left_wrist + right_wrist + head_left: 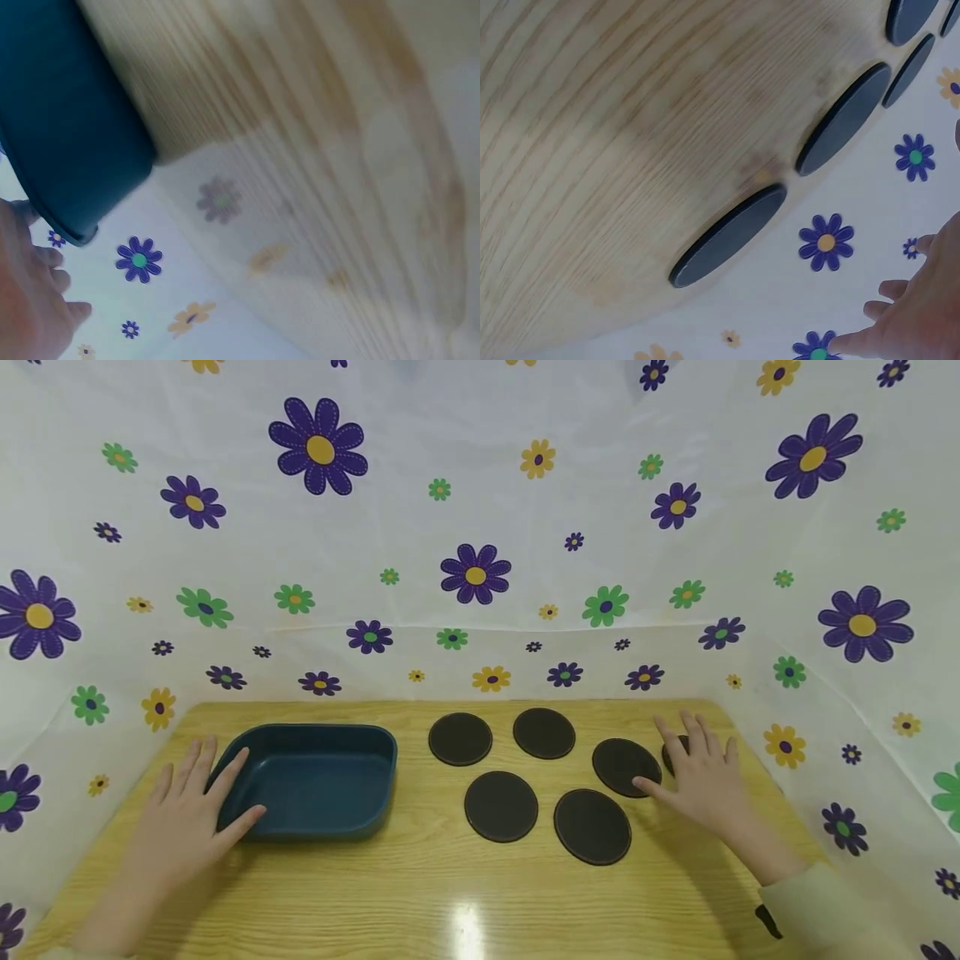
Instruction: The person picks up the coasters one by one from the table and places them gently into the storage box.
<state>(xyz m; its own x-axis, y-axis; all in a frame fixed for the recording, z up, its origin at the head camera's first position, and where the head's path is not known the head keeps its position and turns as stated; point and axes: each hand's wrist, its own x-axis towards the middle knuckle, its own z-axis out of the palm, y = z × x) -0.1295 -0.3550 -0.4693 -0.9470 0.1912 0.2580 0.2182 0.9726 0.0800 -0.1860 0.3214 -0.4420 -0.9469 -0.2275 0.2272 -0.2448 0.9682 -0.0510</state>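
A dark teal rectangular tray (pixel 322 837) with rounded corners stands on the left of the wooden table. My left hand (pixel 183 818) is at its left side, fingers spread, thumb and index reaching over the rim; whether they touch it I cannot tell. The left wrist view shows the tray's outer wall (pixel 67 97) beside the hand (pixel 34 292). Several round black coasters (pixel 501 806) lie flat to the right of the tray. Over the rightmost coaster (pixel 670 758), partly hiding it, is my right hand (pixel 708 785) with fingers spread, holding nothing. In the right wrist view this hand (pixel 915 307) appears beyond the coasters (pixel 727 235).
The light wooden table (pixel 360 902) reaches back to a white cloth (pixel 405 527) printed with purple, green and yellow flowers, which encloses the back and both sides. A small black object (pixel 768 922) shows by the right sleeve (pixel 817 902).
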